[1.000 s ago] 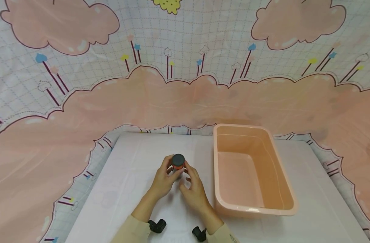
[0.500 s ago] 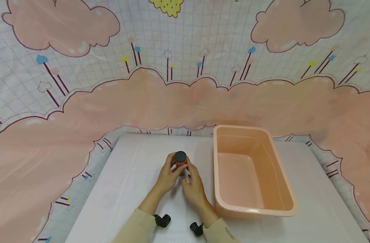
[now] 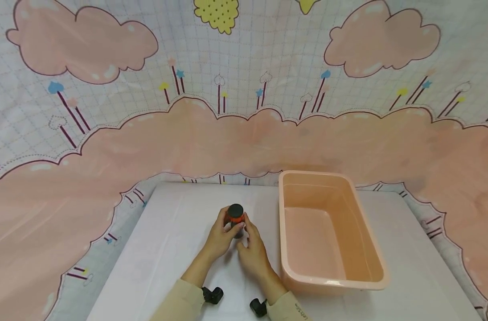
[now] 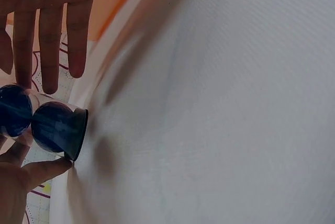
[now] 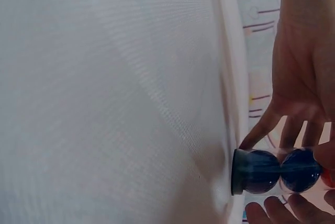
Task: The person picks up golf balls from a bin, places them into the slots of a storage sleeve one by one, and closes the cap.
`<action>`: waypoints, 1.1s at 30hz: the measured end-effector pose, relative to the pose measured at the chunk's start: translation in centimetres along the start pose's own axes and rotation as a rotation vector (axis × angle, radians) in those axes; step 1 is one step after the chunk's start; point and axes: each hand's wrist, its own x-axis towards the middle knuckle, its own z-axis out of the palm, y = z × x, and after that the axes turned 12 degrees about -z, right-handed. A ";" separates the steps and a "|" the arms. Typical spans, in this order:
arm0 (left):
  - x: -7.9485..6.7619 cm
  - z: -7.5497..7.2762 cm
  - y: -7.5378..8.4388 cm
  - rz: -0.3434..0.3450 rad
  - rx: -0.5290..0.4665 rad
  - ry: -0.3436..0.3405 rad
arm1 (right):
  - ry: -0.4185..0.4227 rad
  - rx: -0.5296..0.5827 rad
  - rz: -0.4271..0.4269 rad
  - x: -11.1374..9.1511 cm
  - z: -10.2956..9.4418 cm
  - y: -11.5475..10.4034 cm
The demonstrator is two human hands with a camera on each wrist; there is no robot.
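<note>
My left hand (image 3: 219,236) grips a clear tube (image 3: 236,219) with dark end caps, upright over the white table. Its thumb lies across the near side. Inside the tube are dark blue balls, and something orange-red shows below the top cap. In the left wrist view, a finger of the left hand (image 4: 15,185) touches the bottom cap of the tube (image 4: 55,127). My right hand (image 3: 253,256) is at the tube's right side. Its fingers look fairly straight in the left wrist view, fingertips at or very near the tube; contact is hard to tell.
To the right of my hands a peach plastic basin (image 3: 309,281) stands on the white table (image 3: 159,249), with nothing visible inside. A patterned cloth (image 3: 227,147) with clouds hangs behind and around the table. Black devices (image 3: 213,295) sit at both wrists.
The head view has tilted up a little. Relative to the basin, both hands and the tube have shifted slightly upward in the picture. The left hand's grip looks unchanged.
</note>
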 end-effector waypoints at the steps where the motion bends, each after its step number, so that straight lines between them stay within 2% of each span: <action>1: 0.0 -0.1 -0.1 -0.004 0.011 0.002 | -0.004 0.004 -0.002 0.0 0.0 0.0; 6: -0.1 -0.7 -0.2 -0.036 0.085 0.026 | 0.001 -0.015 -0.009 -0.1 0.2 -0.3; 10: -0.2 -1.5 0.6 -0.028 0.124 0.059 | 0.023 -0.055 -0.032 -0.1 0.1 -0.8; 16: -0.9 -3.6 2.9 0.084 0.214 0.138 | -0.022 -0.054 -0.060 -0.5 -0.6 -3.6; 20: -1.8 -5.5 5.4 0.169 0.300 0.143 | -0.119 -0.051 -0.056 -1.4 -2.0 -6.8; 22: -2.4 -6.5 6.9 0.201 0.349 0.132 | -0.191 -0.068 -0.077 -2.0 -3.2 -8.5; 26: -3.5 -8.3 9.6 0.204 0.466 0.086 | -0.323 -0.123 -0.107 -3.1 -6.7 -11.9; 30: -4.0 -10.0 11.5 0.183 0.607 0.033 | -0.355 -0.204 -0.102 -3.6 -11.2 -14.4; 33: -3.8 -11.1 12.9 0.169 0.710 -0.001 | -0.334 -0.286 -0.133 -3.3 -15.0 -15.5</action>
